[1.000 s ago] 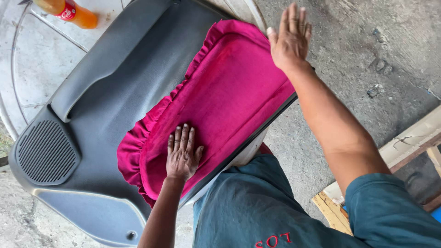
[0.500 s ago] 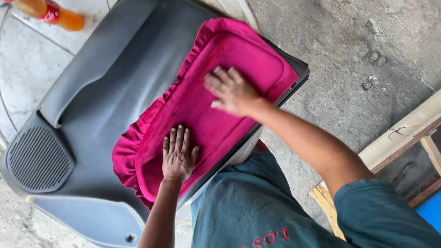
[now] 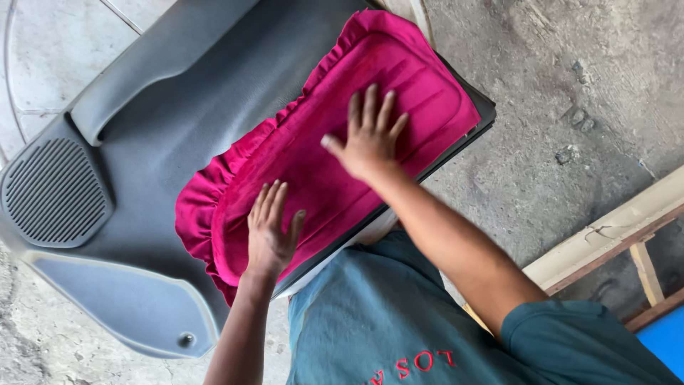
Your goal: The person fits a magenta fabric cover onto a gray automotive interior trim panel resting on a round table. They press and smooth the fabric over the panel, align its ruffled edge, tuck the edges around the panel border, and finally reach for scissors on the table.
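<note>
While both palms lie on the cloth, I read the step in hand as pressing the magenta fabric (image 3: pixel 427 93) flat onto the insert of the grey car door panel (image 3: pixel 199 93).

- Left hand (image 3: pixel 271 232): fingers straight and close together, flat on the near end of the fabric, gripping nothing.
- Right hand (image 3: pixel 367 139): fingers spread wide, palm down on the middle of the fabric, also holding nothing.
- Fabric: covers the panel's raised insert. It looks fairly smooth under the hands and ruffled and bunched along the edge toward the armrest.
- Judgement: working the cloth further would call for even pressure from the middle outward, toward that gathered edge, with one palm anchoring so the piece does not creep.

Surface and room:
- The panel lies face up on the floor, with no desk under it. The round speaker grille (image 3: pixel 53 192) and the lighter map pocket (image 3: pixel 121 303) are at its far-left end.
- There is rough, stained concrete floor (image 3: pixel 570 93) on the right and pale tiles (image 3: pixel 50 43) at the upper left.
- A worn wooden frame (image 3: pixel 605 235) lies well apart on the right, with something blue (image 3: pixel 666 339) at the corner; I cannot tell what it is.
- A teal shirt (image 3: pixel 370 321) fills the lower view.
</note>
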{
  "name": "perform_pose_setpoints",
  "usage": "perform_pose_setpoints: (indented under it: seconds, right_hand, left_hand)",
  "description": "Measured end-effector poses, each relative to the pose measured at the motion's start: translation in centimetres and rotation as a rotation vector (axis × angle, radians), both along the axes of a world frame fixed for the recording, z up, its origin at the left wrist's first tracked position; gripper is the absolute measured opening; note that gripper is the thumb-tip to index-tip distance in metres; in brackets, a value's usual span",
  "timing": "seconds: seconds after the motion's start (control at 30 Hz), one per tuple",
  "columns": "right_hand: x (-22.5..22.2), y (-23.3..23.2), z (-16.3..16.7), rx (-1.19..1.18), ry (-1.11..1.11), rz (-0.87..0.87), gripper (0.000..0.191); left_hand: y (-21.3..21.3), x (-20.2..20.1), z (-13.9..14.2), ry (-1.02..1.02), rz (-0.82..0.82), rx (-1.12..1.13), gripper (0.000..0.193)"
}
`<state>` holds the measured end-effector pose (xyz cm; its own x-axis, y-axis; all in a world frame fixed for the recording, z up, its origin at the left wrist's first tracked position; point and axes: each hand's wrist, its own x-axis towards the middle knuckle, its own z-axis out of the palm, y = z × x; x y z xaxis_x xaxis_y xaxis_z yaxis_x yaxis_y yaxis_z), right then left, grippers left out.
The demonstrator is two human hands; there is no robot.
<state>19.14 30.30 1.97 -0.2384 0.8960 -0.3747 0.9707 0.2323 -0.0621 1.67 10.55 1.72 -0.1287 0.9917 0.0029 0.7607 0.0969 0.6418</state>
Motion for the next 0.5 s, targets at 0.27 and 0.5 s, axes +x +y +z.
perform_pose_setpoints:
  seconds: [0.27, 0.5]
  right_hand:
    - [-5.8, -12.7, 1.7, -0.34, 0.067, 0.401, 0.104]
    - [-3.8, -16.1, 3.0, -0.421, 0.788, 0.661, 0.078]
  left_hand:
    - [-4.9, -3.7, 4.6, -0.067, 0.31, 0.154, 0.061]
    - [-8.7, -5.7, 4.6, -0.036, 0.443, 0.239, 0.052]
